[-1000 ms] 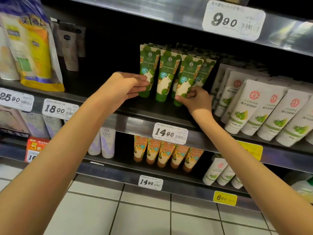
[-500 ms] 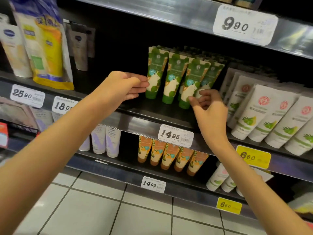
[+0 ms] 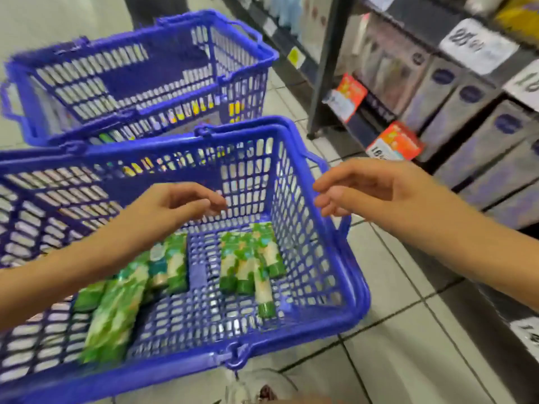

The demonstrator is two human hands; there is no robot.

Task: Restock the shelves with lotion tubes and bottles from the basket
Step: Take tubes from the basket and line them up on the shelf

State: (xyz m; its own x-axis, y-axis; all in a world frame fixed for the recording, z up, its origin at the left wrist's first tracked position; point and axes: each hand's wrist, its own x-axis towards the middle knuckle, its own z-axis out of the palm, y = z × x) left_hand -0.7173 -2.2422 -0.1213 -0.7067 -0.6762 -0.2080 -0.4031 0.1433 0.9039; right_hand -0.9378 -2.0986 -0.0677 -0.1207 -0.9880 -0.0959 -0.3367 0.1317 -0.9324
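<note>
A blue plastic basket [image 3: 329,313] stands on the floor below me, with several green lotion tubes [image 3: 248,263] lying flat on its bottom. More green tubes [image 3: 116,310] lie at its left side, partly under my left forearm. My left hand [image 3: 175,205] hovers above the basket's inside, fingers loosely curled, holding nothing. My right hand [image 3: 367,188] hangs over the basket's right rim, fingers relaxed and empty. The picture is blurred by motion.
A second blue basket [image 3: 248,36] stands behind the first, with small items showing through its wall. Shelves [image 3: 466,118] with purple boxes, red tags and price labels run along the right. A dark shelf post [image 3: 326,68] rises there. White floor tiles [image 3: 393,330] lie between.
My view has swung from the shelf of green tubes down to the baskets on the floor. Both hands have left the shelf and now hang empty over the near basket.
</note>
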